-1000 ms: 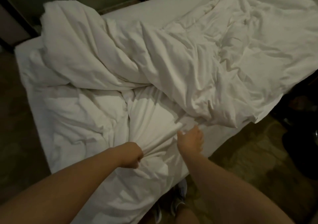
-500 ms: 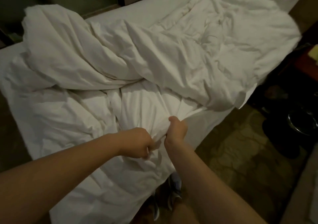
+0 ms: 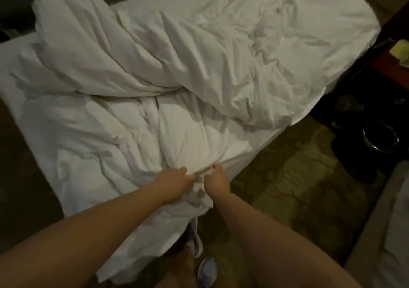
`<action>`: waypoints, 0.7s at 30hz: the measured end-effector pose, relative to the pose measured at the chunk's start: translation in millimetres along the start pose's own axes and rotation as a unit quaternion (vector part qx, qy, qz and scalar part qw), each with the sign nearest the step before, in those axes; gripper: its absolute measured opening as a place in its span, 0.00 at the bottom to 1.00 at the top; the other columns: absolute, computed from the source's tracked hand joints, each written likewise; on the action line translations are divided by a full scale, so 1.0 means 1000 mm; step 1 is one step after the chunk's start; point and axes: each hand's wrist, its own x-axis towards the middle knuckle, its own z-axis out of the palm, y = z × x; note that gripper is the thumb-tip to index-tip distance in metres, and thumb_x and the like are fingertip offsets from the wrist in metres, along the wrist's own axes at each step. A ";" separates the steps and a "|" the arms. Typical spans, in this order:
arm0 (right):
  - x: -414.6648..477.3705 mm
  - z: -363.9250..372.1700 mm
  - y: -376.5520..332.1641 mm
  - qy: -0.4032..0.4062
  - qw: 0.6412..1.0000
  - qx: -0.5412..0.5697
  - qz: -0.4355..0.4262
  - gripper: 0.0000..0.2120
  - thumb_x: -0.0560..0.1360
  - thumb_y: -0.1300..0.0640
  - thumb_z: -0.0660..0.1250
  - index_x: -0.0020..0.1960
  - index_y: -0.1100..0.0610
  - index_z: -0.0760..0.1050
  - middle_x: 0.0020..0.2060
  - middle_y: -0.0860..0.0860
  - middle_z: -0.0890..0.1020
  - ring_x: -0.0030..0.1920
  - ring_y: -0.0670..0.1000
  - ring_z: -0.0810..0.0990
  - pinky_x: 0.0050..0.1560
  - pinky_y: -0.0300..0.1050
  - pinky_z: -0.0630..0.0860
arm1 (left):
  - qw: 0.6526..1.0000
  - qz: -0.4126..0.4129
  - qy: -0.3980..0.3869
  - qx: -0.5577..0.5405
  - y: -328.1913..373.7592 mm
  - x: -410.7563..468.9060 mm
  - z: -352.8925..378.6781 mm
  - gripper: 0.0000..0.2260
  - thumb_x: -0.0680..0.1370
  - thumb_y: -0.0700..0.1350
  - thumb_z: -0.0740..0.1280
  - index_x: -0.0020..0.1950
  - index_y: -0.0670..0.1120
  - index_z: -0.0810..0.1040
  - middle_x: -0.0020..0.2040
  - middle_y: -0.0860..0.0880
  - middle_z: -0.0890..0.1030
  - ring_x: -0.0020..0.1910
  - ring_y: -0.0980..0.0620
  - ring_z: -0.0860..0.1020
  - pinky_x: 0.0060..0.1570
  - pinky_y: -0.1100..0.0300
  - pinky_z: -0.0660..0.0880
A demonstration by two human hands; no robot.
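A crumpled white duvet (image 3: pixel 199 62) lies in a heap across a bed with a white sheet (image 3: pixel 141 2). Its near part hangs over the bed's corner toward me. My left hand (image 3: pixel 174 182) grips a bunch of the duvet's fabric at that corner. My right hand (image 3: pixel 218 180) is right beside it, fingers curled into the same gathered fabric. The two hands are nearly touching. My fingertips are hidden in the folds.
Patterned dark floor (image 3: pixel 287 188) lies to the right of the bed. A dark bin with a metal rim (image 3: pixel 380 139) stands by a dark bedside table (image 3: pixel 394 66). Another white bed edge (image 3: pixel 389 232) shows at the right. My shoe (image 3: pixel 207 270) is below.
My right hand reached forward with fingers spread, then took hold of the duvet and came back beside my left hand. Both hands drew the fabric toward the bed's corner.
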 end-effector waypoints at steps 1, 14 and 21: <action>-0.007 0.002 0.006 -0.001 1.000 -0.010 -0.008 0.21 0.80 0.58 0.55 0.73 0.56 0.59 0.63 0.57 0.74 0.59 0.58 0.75 0.58 0.49 0.74 | 1.000 -0.005 0.013 -0.021 -0.002 -0.008 0.003 0.23 0.83 0.44 0.52 0.77 0.57 0.54 0.63 0.45 0.68 0.57 0.44 0.73 0.52 0.55 0.68; -0.077 0.096 0.067 -0.075 0.997 0.003 0.004 0.29 0.79 0.49 0.60 0.76 0.57 0.55 0.67 0.56 0.71 0.64 0.59 0.72 0.60 0.50 0.71 | 0.988 -0.152 -0.026 0.016 -0.052 -0.159 0.082 0.28 0.81 0.46 0.55 0.78 0.56 0.47 0.72 0.46 0.62 0.66 0.45 0.66 0.61 0.51 0.66; -0.093 0.193 0.043 -0.100 0.982 0.102 0.124 0.42 0.76 0.47 0.67 0.77 0.62 0.46 0.72 0.61 0.62 0.69 0.62 0.66 0.67 0.52 0.66 | 0.971 -0.228 -0.066 -0.021 -0.118 -0.198 0.128 0.27 0.81 0.47 0.55 0.77 0.56 0.47 0.73 0.44 0.58 0.68 0.41 0.64 0.63 0.44 0.65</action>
